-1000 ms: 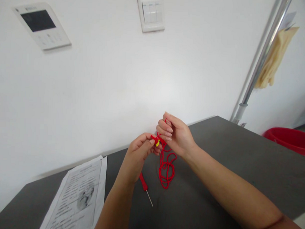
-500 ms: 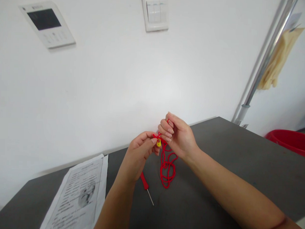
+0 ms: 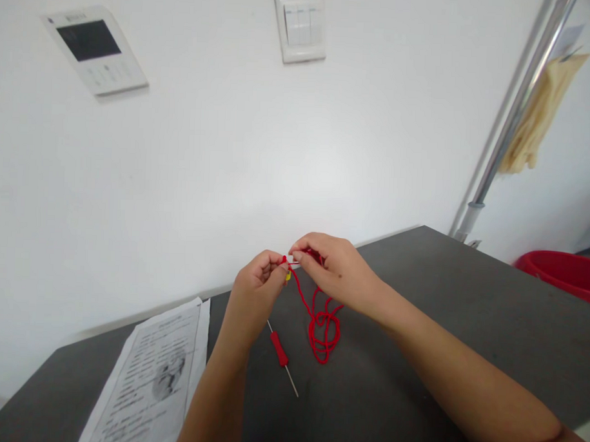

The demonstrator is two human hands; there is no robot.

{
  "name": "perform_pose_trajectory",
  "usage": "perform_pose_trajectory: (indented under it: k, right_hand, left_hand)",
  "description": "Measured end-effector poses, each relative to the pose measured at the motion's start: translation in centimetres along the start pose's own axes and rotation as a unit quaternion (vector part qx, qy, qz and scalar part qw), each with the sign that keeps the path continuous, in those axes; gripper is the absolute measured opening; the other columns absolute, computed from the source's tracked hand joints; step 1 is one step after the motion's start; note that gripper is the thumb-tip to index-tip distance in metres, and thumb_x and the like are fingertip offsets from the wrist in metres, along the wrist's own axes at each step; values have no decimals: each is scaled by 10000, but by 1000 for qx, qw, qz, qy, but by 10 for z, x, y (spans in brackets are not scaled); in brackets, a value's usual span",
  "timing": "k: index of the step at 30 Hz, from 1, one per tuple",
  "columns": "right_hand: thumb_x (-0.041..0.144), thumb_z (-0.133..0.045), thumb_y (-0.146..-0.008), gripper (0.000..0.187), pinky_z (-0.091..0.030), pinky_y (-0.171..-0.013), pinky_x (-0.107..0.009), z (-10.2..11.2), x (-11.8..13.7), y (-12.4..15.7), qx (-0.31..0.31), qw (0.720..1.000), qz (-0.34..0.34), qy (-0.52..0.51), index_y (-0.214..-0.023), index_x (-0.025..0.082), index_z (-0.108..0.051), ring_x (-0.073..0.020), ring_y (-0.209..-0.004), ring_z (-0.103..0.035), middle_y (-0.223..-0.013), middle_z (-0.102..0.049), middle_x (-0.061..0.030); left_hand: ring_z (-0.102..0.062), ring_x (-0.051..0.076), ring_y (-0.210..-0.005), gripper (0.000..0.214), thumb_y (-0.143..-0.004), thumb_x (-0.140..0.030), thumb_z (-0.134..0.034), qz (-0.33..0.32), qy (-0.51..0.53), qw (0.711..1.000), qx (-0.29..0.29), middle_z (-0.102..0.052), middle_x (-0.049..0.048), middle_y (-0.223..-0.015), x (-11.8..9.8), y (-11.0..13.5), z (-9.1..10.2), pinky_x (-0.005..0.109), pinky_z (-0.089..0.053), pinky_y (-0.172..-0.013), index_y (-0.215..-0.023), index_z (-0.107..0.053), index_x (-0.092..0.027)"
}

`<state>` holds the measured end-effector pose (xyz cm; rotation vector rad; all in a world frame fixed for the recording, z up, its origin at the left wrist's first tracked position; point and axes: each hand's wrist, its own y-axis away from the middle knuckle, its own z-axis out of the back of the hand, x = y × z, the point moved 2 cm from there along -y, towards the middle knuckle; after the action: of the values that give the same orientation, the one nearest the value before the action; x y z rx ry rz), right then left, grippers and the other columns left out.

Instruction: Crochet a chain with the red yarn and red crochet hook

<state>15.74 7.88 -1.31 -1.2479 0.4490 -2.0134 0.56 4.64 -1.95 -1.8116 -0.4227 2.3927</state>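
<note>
My left hand (image 3: 258,285) is closed in a pinch on a small piece of red yarn work, with a yellow stitch marker (image 3: 288,276) hanging at its fingertips. Close by on the right, my right hand (image 3: 336,269) is closed on a strand of the red yarn (image 3: 326,335), stretched short between both hands. The rest of the yarn drops to the table in loose loops. Below my left hand lies a crochet hook (image 3: 279,349) with a red grip and thin metal ends. My fingers partly hide the piece and the marker.
A printed paper sheet (image 3: 149,377) lies on the dark table (image 3: 390,392) at the left. Behind it rises a white wall with a switch panel (image 3: 302,26) and an intercom (image 3: 98,50). A red tub (image 3: 559,272) stands beyond the right edge.
My right hand has turned over, palm now down, drawing a strand of yarn taut. My left hand has shifted left, uncovering more of the crochet hook.
</note>
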Motion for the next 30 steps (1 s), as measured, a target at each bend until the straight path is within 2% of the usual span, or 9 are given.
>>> perform_pose_trajectory:
  k: [3, 6, 13, 17, 20, 23, 26, 27, 30]
  right_hand:
    - [150, -520, -918, 154, -376, -696, -306, -1, 1, 1, 99, 987, 33, 123, -858, 160, -662, -193, -766, -567, -854, -685, -83]
    - [122, -496, -922, 193, -364, -705, -320, 0, 0, 2, 151, 974, 58, 159, -781, 160, -623, -213, -787, -551, -812, -658, -89]
    - [115, -469, -929, 238, -308, -650, -302, 1, 1, 1, 161, 971, 59, 169, -723, 174, -571, -199, -740, -520, -767, -620, -72]
    - [146, -477, -936, 250, -263, -622, -290, 4, 3, 2, 152, 973, 40, 167, -695, 180, -536, -168, -688, -484, -716, -583, -41]
    - [202, -476, -936, 286, -219, -578, -281, 8, 4, 3, 170, 981, 13, 94, -650, 192, -460, -126, -585, -391, -611, -467, 22]
    - [241, -487, -868, 300, -189, -532, -268, 6, 3, 3, 189, 978, -40, -80, -591, 206, -375, -104, -530, -283, -556, -303, 61]
    - [262, -505, -751, 237, -218, -522, -260, -5, 3, 2, 153, 943, -89, -281, -544, 212, -401, -100, -529, -286, -540, -328, 63]
    - [272, -519, -727, 229, -230, -526, -261, -9, 3, 2, 130, 931, -96, -326, -526, 210, -428, -100, -527, -298, -531, -356, 60]
    - [298, -552, -698, 266, -215, -511, -263, -22, 3, 2, 66, 899, -121, -416, -484, 218, -416, -90, -478, -246, -471, -305, 77]
  left_hand:
    - [-435, 137, -541, 96, -756, -251, -610, -9, -44, 999, -3, -509, -51, -550, -2, -1, 2, 264, -322, -548, -671, -622, -209]
    - [-425, 140, -532, 82, -749, -233, -587, 5, -68, 998, 13, -509, -53, -549, -3, -1, 1, 264, -319, -546, -674, -614, -211]
    - [-409, 158, -568, 201, -820, -321, -548, -1, -149, 987, 62, -472, -42, -577, -5, 1, 1, 277, -299, -548, -646, -551, -221]
    - [-398, 158, -583, 263, -839, -386, -568, -8, -114, 989, 97, -457, -39, -589, -1, -1, 3, 278, -304, -563, -635, -539, -222]
    - [-411, 152, -599, 218, -815, -336, -584, -1, -29, 993, 115, -475, -33, -593, 2, -2, 4, 276, -321, -591, -636, -566, -212]
    - [-370, 133, -568, 181, -758, -298, -606, 21, 92, 989, 117, -451, -43, -559, 1, 1, 0, 264, -294, -562, -610, -560, -206]
    - [-323, 119, -540, 186, -701, -287, -628, 37, 211, 970, 115, -424, -50, -531, 0, 5, -7, 253, -257, -521, -568, -529, -203]
    - [-316, 116, -536, 187, -691, -284, -634, 40, 238, 964, 109, -425, -50, -527, 0, 6, -10, 250, -251, -515, -562, -525, -202]
    - [-311, 110, -534, 188, -687, -273, -645, 42, 283, 955, 84, -433, -51, -523, 0, 6, -15, 248, -260, -521, -560, -531, -195]
